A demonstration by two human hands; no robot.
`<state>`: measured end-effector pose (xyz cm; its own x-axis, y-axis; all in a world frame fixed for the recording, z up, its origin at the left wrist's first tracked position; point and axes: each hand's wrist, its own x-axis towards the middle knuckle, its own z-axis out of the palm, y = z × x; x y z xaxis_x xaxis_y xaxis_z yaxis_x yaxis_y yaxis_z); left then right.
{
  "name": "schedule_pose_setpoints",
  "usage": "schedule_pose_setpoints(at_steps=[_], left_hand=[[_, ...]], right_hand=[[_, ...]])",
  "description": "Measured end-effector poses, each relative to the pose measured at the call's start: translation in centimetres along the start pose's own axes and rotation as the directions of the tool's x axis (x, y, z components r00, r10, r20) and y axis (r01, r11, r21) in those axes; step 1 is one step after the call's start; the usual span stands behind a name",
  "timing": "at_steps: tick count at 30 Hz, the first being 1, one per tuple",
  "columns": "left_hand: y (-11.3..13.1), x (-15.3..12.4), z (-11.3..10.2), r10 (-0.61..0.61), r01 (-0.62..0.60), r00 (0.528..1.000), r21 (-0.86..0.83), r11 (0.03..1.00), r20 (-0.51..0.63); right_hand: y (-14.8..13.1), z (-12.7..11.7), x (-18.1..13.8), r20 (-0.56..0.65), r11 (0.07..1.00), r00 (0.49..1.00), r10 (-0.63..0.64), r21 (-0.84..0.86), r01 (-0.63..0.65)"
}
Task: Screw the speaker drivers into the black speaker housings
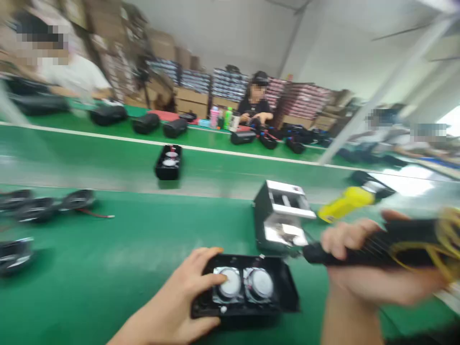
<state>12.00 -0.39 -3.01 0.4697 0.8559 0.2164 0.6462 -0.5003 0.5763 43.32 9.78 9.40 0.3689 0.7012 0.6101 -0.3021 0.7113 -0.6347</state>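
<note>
My left hand [187, 297] grips the left end of a black speaker housing [283, 292] lying on the green table. Two round drivers with pale backs, a left speaker driver [230, 283] and a right speaker driver [259, 284], sit side by side inside it; my index finger touches the left one. My right hand [377, 278], blurred by motion, is wrapped round a black electric screwdriver [384, 242] held almost level. Its nose points left, close to the front of a black and silver screw feeder [264, 223]. Whether a screw is on the bit is too blurred to tell.
Several loose speakers [38, 208] lie at the left, one trailing a red wire. Another housing with drivers [168, 163] stands beyond. A yellow bottle [347, 203] lies right of the feeder. Across the bench, co-workers sit behind black housings [176, 127] and stacked boxes [194, 81].
</note>
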Motion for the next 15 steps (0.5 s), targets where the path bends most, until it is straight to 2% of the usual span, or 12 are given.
schedule_pose_setpoints(at_steps=[1,4,8,11,15], left_hand=[[-0.4,-0.1,0.1,0.005,-0.005,1.0,0.019,1.0,0.0],[-1.4,-0.5,0.5,0.045,-0.046,0.999,0.095,0.994,0.009],[-1.5,-0.6,0.9,0.063,-0.059,0.998,0.127,0.99,-0.025],[-1.1,-0.6,1.1,0.028,-0.019,0.996,0.105,0.994,-0.079],[-0.9,-0.5,1.0,0.026,-0.019,0.997,0.093,0.996,-0.074]], right_hand=[[0.0,0.0,0.9,0.006,0.994,0.994,-0.105,-0.029,0.105],[1.3,0.9,2.7,0.038,0.978,0.988,-0.148,-0.144,0.152],[3.2,1.5,2.6,0.089,0.973,0.991,-0.104,-0.198,0.12],[4.1,1.0,2.1,0.108,0.974,0.991,-0.074,-0.204,0.095],[4.5,0.2,2.1,0.127,0.975,0.991,-0.04,-0.211,0.066]])
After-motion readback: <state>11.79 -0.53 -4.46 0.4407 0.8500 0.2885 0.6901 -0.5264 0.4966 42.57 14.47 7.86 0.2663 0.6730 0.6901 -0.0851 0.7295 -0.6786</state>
